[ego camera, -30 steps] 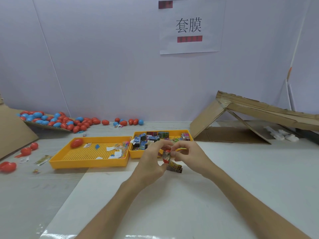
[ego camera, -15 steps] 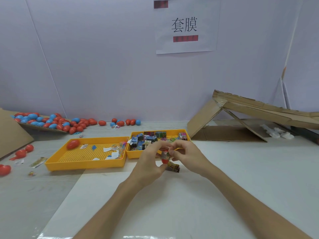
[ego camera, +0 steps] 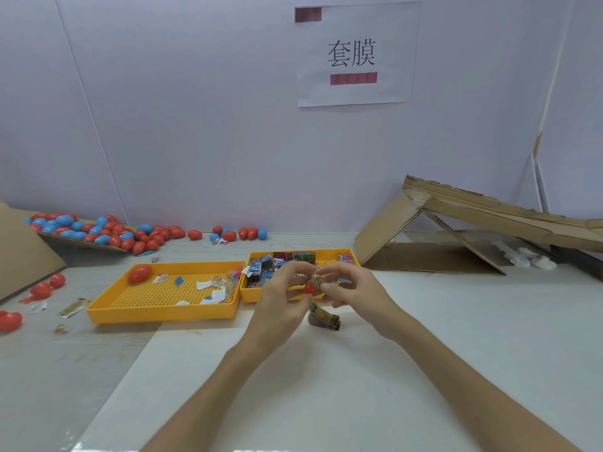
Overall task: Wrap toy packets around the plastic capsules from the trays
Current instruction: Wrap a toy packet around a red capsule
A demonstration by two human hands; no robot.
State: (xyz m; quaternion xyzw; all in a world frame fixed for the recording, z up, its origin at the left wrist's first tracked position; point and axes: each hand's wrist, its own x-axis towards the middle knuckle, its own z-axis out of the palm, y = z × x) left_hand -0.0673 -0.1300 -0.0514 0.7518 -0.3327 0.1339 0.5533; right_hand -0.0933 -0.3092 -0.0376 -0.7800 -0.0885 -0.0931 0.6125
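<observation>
Nearest, on the white table: short stack of spare packets, parked right under the work, prob. to grab the next one w/o reaching for a tray. Just above, lifted clear of the table: red capsule w/ printed packet part-way round its top (how far round, can't tell). Pinched from both sides, likely to stop the round shell rolling during wrapping. Left hand: fingers curled, thumb and fingertips gripping the capsule's left side. Right hand: curled too, pinching packet against capsule; nothing else in it. Behind: right tray full of loose packets, close for resupply; left tray hard beside it, w/ lone capsule in its far corner plus paper scraps. Farther back at left, along the wall: capsule heap, red and blue, on a cardboard sheet, well apart from the hands, prob. bulk stock. Far right: cardboard ramp, maybe a chute for done pcs.
</observation>
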